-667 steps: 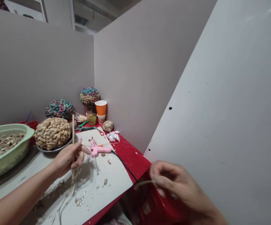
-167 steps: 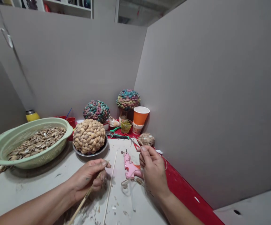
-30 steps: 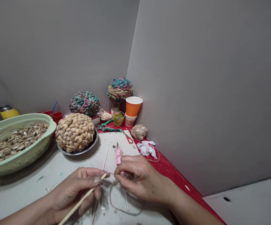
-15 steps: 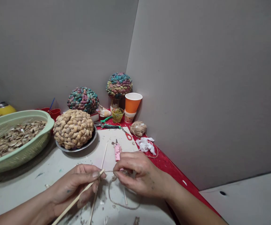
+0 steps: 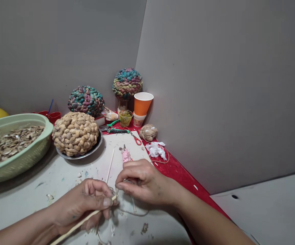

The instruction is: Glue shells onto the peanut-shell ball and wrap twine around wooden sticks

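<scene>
My left hand (image 5: 87, 202) is closed on a thin wooden stick (image 5: 77, 226), which slants up from the lower edge to its tip between thumb and fingers. Close against that tip, my right hand (image 5: 142, 180) pinches a strand of twine (image 5: 133, 213), whose loose length curves over the table below. A second thin stick (image 5: 110, 166) lies on the board behind my left hand. Just beyond my right hand lies a pink glue gun (image 5: 126, 153) with a dark nozzle, its rear covered by the hand.
A peanut-covered ball (image 5: 77, 134) sits in a metal dish (image 5: 79, 157). Left is a green basket (image 5: 22, 163) of shells. Behind are coloured balls (image 5: 86, 100), an orange cup (image 5: 142, 104), pliers (image 5: 119, 131), red-handled scissors (image 5: 137, 140), a twine ball (image 5: 148, 132) and white tissue (image 5: 155, 149).
My right hand has moved left, close to the stick's tip, bringing the twine against it. The stick tip sits slightly lower. The whole view has shifted a little.
</scene>
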The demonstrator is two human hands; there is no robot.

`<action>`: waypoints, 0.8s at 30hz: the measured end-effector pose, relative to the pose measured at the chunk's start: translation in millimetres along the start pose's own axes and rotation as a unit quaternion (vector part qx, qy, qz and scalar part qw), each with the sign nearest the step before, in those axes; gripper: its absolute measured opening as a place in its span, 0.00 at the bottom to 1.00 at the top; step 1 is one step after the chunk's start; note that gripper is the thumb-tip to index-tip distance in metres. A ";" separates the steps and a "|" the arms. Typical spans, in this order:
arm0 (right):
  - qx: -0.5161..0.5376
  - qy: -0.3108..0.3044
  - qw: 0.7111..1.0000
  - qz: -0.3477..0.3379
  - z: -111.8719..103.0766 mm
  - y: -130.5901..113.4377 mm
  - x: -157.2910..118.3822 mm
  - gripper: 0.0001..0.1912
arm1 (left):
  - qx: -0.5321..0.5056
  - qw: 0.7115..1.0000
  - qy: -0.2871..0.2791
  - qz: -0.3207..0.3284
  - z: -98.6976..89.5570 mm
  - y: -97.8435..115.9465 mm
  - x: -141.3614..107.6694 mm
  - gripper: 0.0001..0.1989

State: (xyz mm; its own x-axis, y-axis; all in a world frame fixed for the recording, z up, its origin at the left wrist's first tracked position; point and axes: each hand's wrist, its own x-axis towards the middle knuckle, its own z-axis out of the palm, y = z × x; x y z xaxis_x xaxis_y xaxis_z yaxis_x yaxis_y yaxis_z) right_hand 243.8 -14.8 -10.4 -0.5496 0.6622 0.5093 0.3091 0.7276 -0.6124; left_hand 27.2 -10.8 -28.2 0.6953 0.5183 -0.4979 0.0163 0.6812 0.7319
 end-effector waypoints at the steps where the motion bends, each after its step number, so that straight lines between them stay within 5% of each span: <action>1: 0.008 -0.006 1.000 0.008 1.4 1.2 0.4 0.06 | 0.002 1.000 -0.002 0.001 0.1 -0.2 -0.2 0.13; 14: 0.066 -0.048 0.989 0.126 4.1 3.0 2.5 0.06 | -0.004 0.996 0.030 0.080 2.6 3.1 -2.1 0.11; 24: 0.114 -0.022 0.982 0.149 14.6 4.0 4.3 0.06 | -0.010 1.000 -0.006 0.028 -2.3 -0.9 -0.5 0.11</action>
State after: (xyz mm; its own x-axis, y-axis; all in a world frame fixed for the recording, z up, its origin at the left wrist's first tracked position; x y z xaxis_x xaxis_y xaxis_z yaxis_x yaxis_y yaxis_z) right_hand 231.3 -11.6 -19.5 -0.4952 0.8278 0.2638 0.2829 0.4408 -0.8519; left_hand 25.1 -10.5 -29.6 0.7027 0.5504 -0.4508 -0.0374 0.6614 0.7491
